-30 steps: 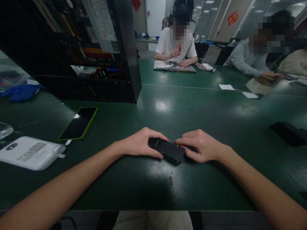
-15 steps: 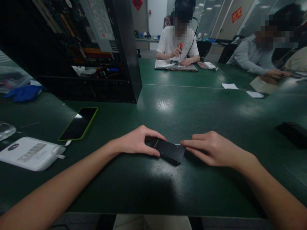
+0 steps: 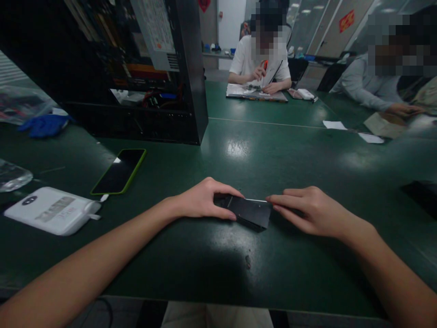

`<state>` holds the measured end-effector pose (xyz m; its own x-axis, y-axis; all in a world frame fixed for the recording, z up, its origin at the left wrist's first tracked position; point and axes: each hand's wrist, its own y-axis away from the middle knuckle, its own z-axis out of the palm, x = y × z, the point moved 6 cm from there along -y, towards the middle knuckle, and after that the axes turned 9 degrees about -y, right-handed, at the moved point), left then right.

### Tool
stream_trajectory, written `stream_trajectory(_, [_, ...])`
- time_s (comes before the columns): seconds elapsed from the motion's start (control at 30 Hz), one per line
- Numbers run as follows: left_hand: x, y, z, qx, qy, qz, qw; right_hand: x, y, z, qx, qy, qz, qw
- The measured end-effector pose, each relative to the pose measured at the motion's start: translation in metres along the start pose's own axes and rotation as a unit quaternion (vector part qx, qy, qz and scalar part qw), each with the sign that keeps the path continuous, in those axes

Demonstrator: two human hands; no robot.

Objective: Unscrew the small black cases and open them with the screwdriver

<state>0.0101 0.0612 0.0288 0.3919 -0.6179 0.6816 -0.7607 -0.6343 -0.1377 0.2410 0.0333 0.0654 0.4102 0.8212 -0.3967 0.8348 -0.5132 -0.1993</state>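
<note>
Box [image 3: 252,212] is lying w/ its long axis running far-left to near-right, on or just above bench [image 3: 290,269], can't tell which. L hand [image 3: 201,200] is gripping its left end, opened abt as wide as the box: thumb on near side, fingers on far side. R hand [image 3: 314,209] is hovering just off the box's right end, fingertips nearly together, apparently pinching a thin bright rod [image 3: 256,200] that's pointing left along the box's far edge. Rod contact w/ box: can't tell. So box is lying to R hand's left; L hand is nearer, already touching, & its fingers are blocking the left end.

Others, rel. to box: phone [image 3: 119,172] is lying left & a bit farther, white pack [image 3: 51,212] is lying well left, PC case [image 3: 150,123] is standing beyond & left, well apart. Co-worker [image 3: 256,59] is sitting beyond, across bench.
</note>
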Motion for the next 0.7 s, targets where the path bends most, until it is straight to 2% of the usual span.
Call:
stream_trajectory(0.23, [-0.002, 0.000, 0.003, 0.003, 0.010, -0.010, 1.000, 0.002, -0.006, 0.016, 0.018, -0.028, -0.013, 0.999])
stream_trajectory(0.4, [-0.002, 0.000, 0.004, 0.005, 0.036, -0.019, 0.999, 0.004, -0.008, 0.024, -0.002, -0.064, -0.003, 0.998])
stream_trajectory(0.7, [0.000, 0.000, 0.003, 0.006, 0.013, -0.007, 1.000, 0.015, -0.013, 0.029, 0.016, -0.148, 0.009, 0.989])
